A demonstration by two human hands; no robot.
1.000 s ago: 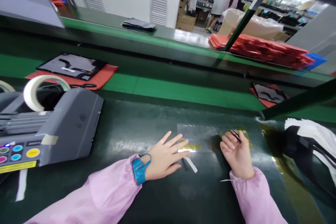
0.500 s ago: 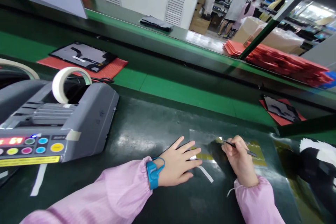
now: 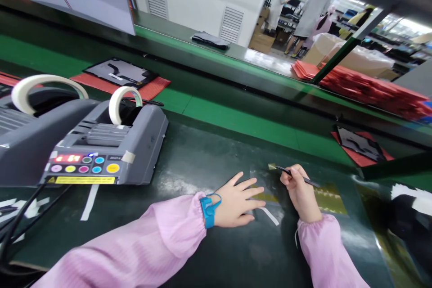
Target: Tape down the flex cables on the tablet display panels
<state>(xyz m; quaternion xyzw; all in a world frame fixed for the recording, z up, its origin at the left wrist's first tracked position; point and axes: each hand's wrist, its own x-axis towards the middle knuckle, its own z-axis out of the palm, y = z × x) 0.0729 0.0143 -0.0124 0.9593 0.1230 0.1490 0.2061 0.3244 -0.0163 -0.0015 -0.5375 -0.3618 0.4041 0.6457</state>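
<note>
My left hand [image 3: 234,202] lies flat with fingers spread on the dark green bench mat [image 3: 202,157], a blue wrist strap [image 3: 207,212] around its wrist. Its fingertips reach a clear film with an amber strip [image 3: 271,197]. Just below them lies a narrow white tape strip [image 3: 270,216]. My right hand [image 3: 299,191] pinches black tweezers [image 3: 286,171], pointing left. At their tip hangs a small yellowish piece of film [image 3: 272,166]. Behind this hand, a sheet with amber pieces [image 3: 330,199] lies on the mat.
Two grey tape dispensers stand at left, the nearer one [image 3: 111,144] with a white tape roll [image 3: 116,104]. Dark panels on red sheets [image 3: 361,144] lie along the back. Stacked red sheets [image 3: 357,83] sit on the upper shelf. Several people stand in the background. A black object [image 3: 408,220] is at right.
My right hand has lifted the tweezers with the small film piece up and to the left, away from the clear film. My left hand stays spread flat. The view has swung left.
</note>
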